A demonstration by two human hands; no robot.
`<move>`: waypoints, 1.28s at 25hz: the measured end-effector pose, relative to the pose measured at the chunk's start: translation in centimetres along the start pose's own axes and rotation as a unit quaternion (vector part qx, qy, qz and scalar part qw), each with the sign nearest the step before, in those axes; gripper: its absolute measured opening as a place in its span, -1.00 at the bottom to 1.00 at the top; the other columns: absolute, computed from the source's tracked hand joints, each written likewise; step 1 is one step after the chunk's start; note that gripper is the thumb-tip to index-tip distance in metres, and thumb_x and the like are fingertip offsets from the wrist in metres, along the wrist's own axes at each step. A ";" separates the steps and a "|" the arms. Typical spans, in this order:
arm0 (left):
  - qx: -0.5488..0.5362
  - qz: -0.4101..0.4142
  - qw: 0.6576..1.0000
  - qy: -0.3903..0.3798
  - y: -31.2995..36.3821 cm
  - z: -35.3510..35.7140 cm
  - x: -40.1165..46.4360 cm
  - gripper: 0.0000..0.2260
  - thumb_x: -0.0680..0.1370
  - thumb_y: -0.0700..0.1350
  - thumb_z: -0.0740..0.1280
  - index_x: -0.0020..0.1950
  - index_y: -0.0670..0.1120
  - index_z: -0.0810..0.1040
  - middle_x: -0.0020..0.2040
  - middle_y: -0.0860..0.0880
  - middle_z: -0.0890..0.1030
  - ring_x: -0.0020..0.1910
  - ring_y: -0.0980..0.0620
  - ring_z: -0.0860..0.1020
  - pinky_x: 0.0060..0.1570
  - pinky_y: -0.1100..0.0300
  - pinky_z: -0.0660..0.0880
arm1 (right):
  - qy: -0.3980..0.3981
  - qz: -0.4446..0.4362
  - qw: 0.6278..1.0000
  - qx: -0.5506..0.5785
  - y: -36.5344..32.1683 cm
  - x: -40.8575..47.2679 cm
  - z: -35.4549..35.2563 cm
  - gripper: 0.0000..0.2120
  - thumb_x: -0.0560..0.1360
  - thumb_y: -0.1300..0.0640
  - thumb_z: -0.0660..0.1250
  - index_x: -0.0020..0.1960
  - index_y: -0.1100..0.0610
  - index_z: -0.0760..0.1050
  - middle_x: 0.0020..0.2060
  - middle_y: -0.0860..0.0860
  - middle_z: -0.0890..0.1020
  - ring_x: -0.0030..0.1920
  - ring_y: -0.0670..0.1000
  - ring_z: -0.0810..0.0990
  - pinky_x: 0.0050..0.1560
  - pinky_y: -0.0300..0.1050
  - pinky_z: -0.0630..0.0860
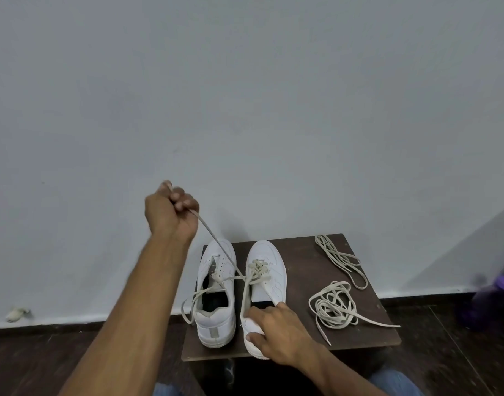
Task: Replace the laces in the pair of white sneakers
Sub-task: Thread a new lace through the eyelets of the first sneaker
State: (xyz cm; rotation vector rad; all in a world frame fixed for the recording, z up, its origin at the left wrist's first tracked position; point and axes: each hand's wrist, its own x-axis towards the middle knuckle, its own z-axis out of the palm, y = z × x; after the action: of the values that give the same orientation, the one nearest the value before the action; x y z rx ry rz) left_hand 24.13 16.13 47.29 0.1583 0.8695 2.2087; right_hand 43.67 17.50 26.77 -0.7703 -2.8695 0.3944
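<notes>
Left hand fisted on lace, drawing it taut; right hand clasping sneaker heel to steady it.

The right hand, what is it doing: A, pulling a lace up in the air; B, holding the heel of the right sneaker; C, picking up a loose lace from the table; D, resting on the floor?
B: the right hand grips the heel of the right sneaker; the left hand pulls the lace.
</notes>
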 end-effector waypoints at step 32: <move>0.659 0.104 0.700 -0.255 0.9 0.5 -0.5 -0.84 0.61 -0.21 0.29 -0.08 -0.13 0.66 -0.46 0.00 0.54 -0.47 0.07 0.51 -0.32 0.23 0.50 | 0.074 0.189 0.975 0.095 2.1 1.7 -0.3 -0.67 0.58 0.08 0.20 0.34 0.00 0.40 0.19 -0.04 0.45 0.17 0.06 0.51 0.11 0.00 0.50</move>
State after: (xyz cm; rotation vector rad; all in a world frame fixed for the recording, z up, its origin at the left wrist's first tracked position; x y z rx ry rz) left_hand 24.08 15.60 48.30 1.5053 1.9503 1.1173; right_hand 43.31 20.20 26.55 -1.2510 -2.4967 0.6151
